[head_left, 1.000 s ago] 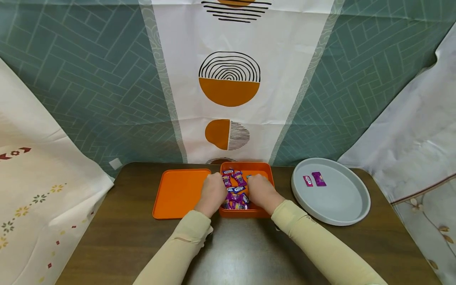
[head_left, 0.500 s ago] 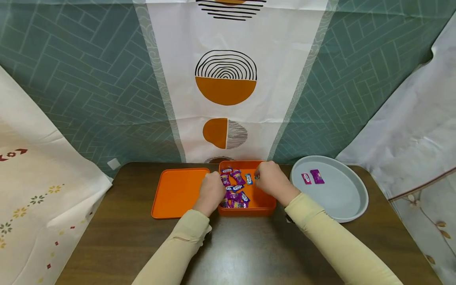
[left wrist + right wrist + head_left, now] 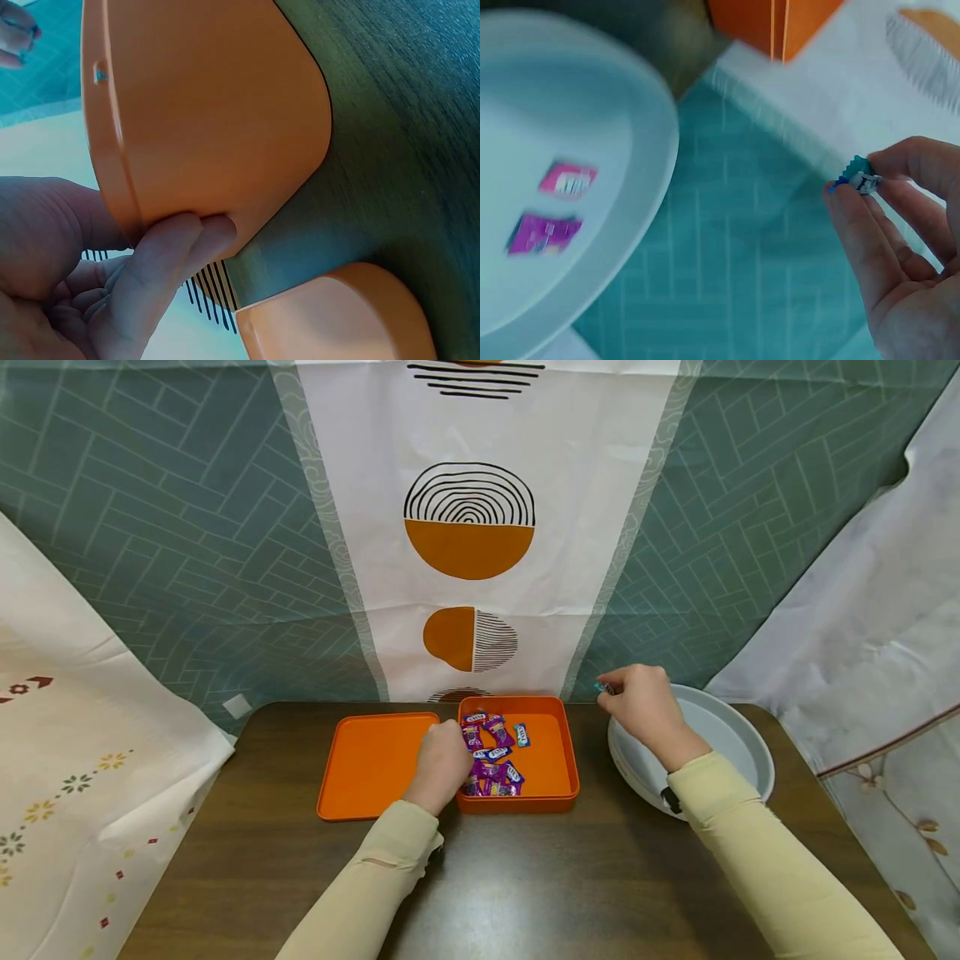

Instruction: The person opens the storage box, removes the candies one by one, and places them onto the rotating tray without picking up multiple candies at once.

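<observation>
My left hand (image 3: 441,764) grips the left wall of an orange plastic box (image 3: 551,764). In the left wrist view the thumb and fingers pinch the box's rim. Purple and blue wrapped candies (image 3: 491,770) lie along the box's left half, and a teal one (image 3: 522,735) lies apart from them. Between thumb and fingertips, my right hand (image 3: 647,706) pinches a small teal-wrapped candy (image 3: 861,177). This hand is raised over the left edge of a round grey tray (image 3: 720,739). Inside that tray are a pink candy (image 3: 568,180) and a purple one (image 3: 544,234), both hidden in the head view.
A shallow orange tray (image 3: 377,767) lies left of the box. Everything stands on a dark wooden table (image 3: 495,885). Behind it hangs a patterned curtain (image 3: 360,527), and white cloths (image 3: 862,635) hang at both sides.
My right hand has risen out of the orange box with the teal candy and moved right to the grey tray. The left hand keeps its grip on the box.
</observation>
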Demonstrator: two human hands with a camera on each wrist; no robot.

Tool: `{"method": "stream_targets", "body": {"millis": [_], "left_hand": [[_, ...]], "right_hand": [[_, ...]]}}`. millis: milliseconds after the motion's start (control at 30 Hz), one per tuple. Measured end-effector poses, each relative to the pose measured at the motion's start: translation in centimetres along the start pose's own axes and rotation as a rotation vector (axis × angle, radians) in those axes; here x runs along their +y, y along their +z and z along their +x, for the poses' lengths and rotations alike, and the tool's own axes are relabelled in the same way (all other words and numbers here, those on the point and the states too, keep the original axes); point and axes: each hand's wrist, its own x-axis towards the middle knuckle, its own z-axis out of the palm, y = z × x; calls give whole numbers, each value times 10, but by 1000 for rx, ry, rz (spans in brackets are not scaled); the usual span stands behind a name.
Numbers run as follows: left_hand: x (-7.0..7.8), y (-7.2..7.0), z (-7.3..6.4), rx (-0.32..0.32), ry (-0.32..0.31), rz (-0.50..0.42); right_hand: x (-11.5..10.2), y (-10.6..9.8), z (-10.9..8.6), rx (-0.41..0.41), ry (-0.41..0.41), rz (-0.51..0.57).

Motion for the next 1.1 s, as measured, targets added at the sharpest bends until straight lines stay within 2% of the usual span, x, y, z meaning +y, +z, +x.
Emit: {"method": "stream_targets", "body": {"millis": [133,200,400,567,867,1100], "left_hand": [[1,1,1,2,-2,3],[1,0,1,10,-5,10],[3,0,1,20,-15,28],[2,1,1,13,-13,19],[0,-1,0,20,-9,30],[2,0,0,8,-11,30]], "right_hand": [[21,-18,3,124,45,26],[32,-25,3,154,67,38],[68,-42,-3,153,137,61],[97,-42,-10,132,151,19],[138,-21,-17,27,166,-84],[154,-14,-16,-179,142,-150]]}}
